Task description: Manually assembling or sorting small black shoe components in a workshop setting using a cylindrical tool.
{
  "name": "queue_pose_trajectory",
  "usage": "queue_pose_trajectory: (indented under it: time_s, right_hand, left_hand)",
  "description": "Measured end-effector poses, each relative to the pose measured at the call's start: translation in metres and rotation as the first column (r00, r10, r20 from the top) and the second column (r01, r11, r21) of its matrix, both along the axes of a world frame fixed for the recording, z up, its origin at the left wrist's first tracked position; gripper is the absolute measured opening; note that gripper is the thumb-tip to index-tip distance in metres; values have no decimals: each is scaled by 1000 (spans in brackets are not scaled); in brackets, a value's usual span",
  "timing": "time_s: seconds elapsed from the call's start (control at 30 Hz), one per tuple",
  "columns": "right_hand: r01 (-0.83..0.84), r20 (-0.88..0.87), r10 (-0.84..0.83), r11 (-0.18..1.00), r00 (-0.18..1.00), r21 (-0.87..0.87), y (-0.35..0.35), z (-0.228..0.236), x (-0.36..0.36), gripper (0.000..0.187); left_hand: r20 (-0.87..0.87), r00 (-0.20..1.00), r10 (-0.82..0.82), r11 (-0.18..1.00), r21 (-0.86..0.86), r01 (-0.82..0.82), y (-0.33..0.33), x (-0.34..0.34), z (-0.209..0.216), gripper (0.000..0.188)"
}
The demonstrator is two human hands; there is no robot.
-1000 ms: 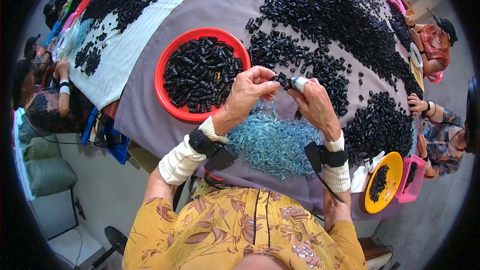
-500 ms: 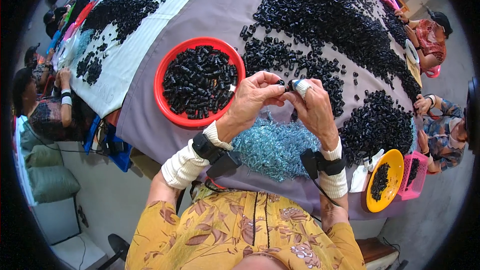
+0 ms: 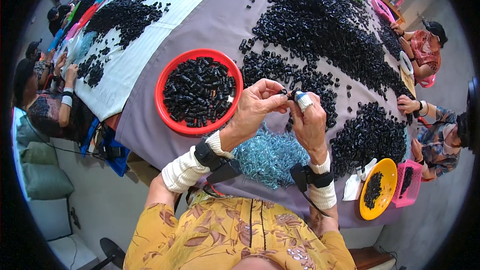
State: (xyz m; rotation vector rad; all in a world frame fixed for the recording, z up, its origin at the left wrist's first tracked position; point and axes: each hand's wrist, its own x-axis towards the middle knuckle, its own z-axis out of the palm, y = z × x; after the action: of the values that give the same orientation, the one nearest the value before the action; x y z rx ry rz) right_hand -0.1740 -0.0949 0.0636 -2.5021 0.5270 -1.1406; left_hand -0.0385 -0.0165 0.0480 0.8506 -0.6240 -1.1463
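Close together over the table, my left hand and my right hand meet at the fingertips. A small black plastic part is pinched in my left thumb and forefinger. My right fingers close on a dark bit against it, mostly hidden by the fingers. One right finger wears a white and blue cover. Below my hands lies a heap of small shiny bluish metal springs or similar pieces. To the left stands a red round tray filled with black cylindrical parts.
Loose black parts spread over the grey cloth, with another pile at right. A yellow dish, a pink basket and a white cloth sit near the right edge. People work at both sides, one close at right.
My hands stay joined at the fingertips, the black part still between them. The whole view has shifted slightly, with the tray and heaps lower in it. The co-worker's hand at right has moved.
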Motion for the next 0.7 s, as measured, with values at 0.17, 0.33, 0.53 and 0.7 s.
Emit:
queue_pose_trajectory:
  time_s: [0.17, 0.33, 0.53, 0.7]
  right_hand:
    - [-3, 51, 3, 1000, 999, 0, -1, 12, -2, 10]
    - [-12, -29, 9, 996, 1000, -92, -8, 22, -6, 11]
    - [-50, -130, 25, 980, 991, -191, -13, 28, -5, 13]
    - [-64, -194, 21, 974, 981, -219, -15, 29, -3, 12]
  left_hand:
    - [5, 1000, -8, 1000, -13, 8, -2, -2, 7, 22]
    - [112, 994, 6, 1000, -25, -3, -1, -2, 7, 21]
    - [251, 967, 36, 998, 35, -46, -2, -2, 6, 23]
    - [340, 938, 61, 997, 14, -70, -6, 0, 0, 22]
